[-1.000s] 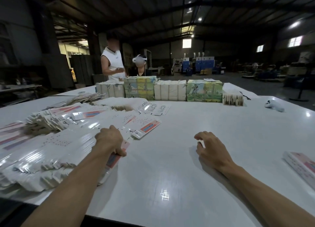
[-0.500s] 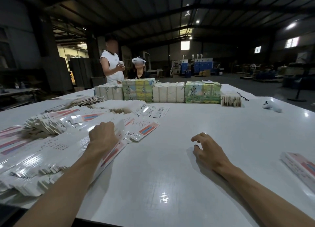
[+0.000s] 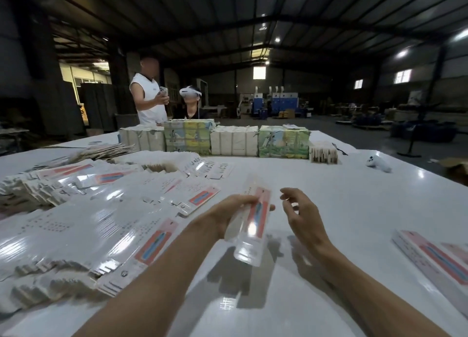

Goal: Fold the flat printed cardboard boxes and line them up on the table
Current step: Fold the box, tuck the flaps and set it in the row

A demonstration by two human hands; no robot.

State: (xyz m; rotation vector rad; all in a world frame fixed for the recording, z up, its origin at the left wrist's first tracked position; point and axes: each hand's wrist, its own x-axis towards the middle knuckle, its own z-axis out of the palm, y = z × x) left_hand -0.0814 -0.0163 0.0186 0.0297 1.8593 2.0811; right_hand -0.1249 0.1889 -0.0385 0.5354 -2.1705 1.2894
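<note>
Looking down from the head camera, I see both forearms reaching out over the glossy white table [image 3: 253, 311]. The left hand [image 3: 229, 214] grips one flat printed box [image 3: 254, 222] by its left long edge, fingers curled beneath it, and holds it lifted clear of the tabletop, with its shadow lying below. The box points away from me with its pink-and-blue panel facing up. The right hand [image 3: 301, 215] hangs just beside the box's right edge, fingers loosely curled and holding nothing; as far as I can tell it is not touching the card. To the left, a fanned spread of flat boxes [image 3: 88, 225] covers the table, overlapping like shingles. At the right edge lie pink-printed boxes [image 3: 430, 258] side by side, cut off by the frame. Farther back, tied bundles [image 3: 235, 140] stand in a row across the table, a small stack [image 3: 323, 152] just beside their right end and a white controller [image 3: 378, 163] well apart to the right. Beyond the table, a person in a white sleeveless top [image 3: 149, 101] holds a phone beside a person wearing a headset [image 3: 191, 101].
</note>
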